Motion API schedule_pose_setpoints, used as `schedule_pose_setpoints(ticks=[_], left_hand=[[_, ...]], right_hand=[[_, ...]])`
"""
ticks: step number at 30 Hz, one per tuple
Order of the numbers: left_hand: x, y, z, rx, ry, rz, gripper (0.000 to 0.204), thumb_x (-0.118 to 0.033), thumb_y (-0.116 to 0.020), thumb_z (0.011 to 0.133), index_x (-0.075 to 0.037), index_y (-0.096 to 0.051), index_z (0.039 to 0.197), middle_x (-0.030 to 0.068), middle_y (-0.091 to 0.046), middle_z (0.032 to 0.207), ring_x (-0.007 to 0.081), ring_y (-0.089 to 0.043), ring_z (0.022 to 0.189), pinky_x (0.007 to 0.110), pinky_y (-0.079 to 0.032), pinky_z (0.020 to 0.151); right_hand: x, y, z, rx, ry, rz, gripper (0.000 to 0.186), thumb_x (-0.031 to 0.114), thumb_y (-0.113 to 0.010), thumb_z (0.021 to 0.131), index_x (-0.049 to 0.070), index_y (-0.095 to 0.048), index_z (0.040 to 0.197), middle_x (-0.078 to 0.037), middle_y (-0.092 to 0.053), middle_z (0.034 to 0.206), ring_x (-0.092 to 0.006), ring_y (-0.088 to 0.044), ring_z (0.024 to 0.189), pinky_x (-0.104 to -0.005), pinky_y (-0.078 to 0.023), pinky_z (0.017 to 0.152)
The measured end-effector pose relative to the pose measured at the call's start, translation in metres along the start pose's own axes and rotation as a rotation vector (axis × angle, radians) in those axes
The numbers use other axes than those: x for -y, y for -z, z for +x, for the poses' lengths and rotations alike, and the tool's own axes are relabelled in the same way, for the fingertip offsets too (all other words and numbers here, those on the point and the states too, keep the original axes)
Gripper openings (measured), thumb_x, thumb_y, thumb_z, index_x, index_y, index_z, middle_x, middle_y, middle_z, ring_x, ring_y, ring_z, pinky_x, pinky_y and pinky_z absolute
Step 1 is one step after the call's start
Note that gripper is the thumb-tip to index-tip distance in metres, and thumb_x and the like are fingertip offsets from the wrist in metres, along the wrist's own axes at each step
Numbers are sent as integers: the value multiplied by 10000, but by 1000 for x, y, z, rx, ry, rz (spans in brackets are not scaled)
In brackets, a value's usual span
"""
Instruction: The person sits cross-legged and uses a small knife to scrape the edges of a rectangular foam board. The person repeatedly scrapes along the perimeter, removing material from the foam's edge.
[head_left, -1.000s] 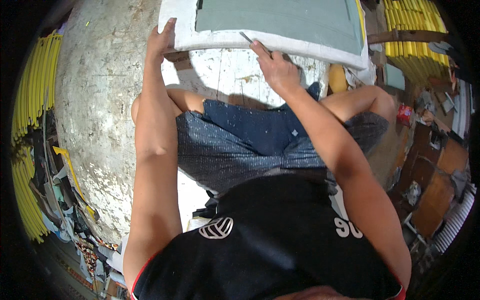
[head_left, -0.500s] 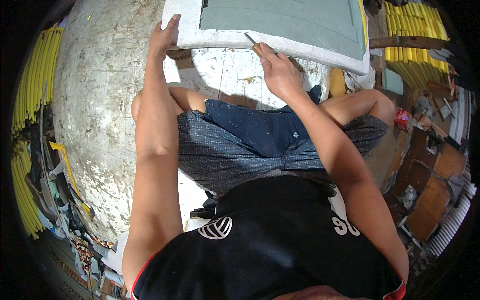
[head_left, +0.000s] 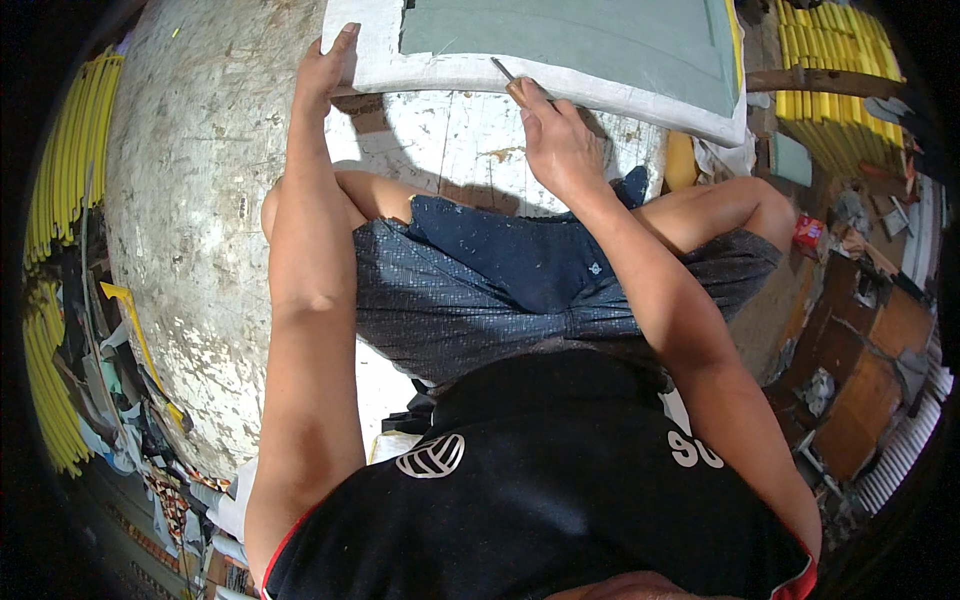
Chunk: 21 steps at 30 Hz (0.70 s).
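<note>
A flat panel (head_left: 560, 35) lies in front of me at the top of the view, cut off by its upper edge. White cloth (head_left: 450, 75) wraps round its near and left sides and frames a grey-green sheet with some loose threads. My left hand (head_left: 328, 68) grips the panel's near left corner, thumb on top and the other fingers mostly hidden. Closed round the wooden handle of a thin metal-shafted tool (head_left: 515, 88) is my right hand (head_left: 562, 140). The shaft points up and left over the white border; whether its tip touches the cloth I cannot tell.
I sit cross-legged on a worn, paint-flecked surface (head_left: 190, 220). Stacks of yellow strips stand at the left (head_left: 80, 160) and far right (head_left: 840, 60). A yellow angled piece (head_left: 130, 320) lies left of me. Brown boards (head_left: 860, 410) and scraps clutter the right.
The near right part of the panel has shifted slightly up and to the right. My right hand and the tool have moved a little upward. My left hand keeps its grip on the corner.
</note>
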<state>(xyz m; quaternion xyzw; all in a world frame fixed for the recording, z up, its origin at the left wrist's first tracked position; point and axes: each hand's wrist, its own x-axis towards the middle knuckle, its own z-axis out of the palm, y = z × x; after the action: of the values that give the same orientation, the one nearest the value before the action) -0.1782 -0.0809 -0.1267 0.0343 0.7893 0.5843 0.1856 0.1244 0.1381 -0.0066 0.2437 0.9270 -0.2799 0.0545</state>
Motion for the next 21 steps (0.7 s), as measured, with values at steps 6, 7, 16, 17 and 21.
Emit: schedule_pose_setpoints(ticks=[6,7,16,17,21], left_hand=[[-11,0,-12,-26,5,8,833,-583,-783,840,47,-589,1348,202,-680,1231,269,-677,1083,382,-541,916],[-9,1,-9,-31,10,3,823,-577,-783,843,48,-592,1343,200,-681,1229,267,-678,1078,380,-541,915],[-22,-5,-16,-33,9,-28,791,-558,-792,845,52,-607,1313,191,-693,1199,252,-682,1060,366,-538,908],[-18,-4,-16,-37,3,-23,792,-557,-793,844,51,-607,1315,191,-694,1197,252,-682,1062,366,-537,909],[-12,-3,-4,-20,-3,-18,765,-546,-786,857,42,-614,1315,179,-700,1194,245,-680,1058,362,-535,908]], right_hand=[[-1,-13,19,50,-135,102,537,399,-336,1090,4,-609,1330,-315,-683,1095,-473,-655,1040,-551,-499,914],[-7,-17,23,30,-106,127,574,424,-305,1090,-4,-624,1302,-316,-687,1081,-479,-650,1048,-547,-496,924],[-33,-27,40,589,-431,1268,768,671,-242,1055,31,-630,1225,43,-439,586,-59,-395,434,-266,-363,397],[-27,-20,37,522,-392,1309,775,668,-219,1057,31,-628,1221,34,-442,613,-69,-397,450,-264,-372,419],[-21,-7,36,145,-373,1351,732,639,-318,1062,1,-567,1322,-22,-559,780,-90,-491,558,-259,-482,560]])
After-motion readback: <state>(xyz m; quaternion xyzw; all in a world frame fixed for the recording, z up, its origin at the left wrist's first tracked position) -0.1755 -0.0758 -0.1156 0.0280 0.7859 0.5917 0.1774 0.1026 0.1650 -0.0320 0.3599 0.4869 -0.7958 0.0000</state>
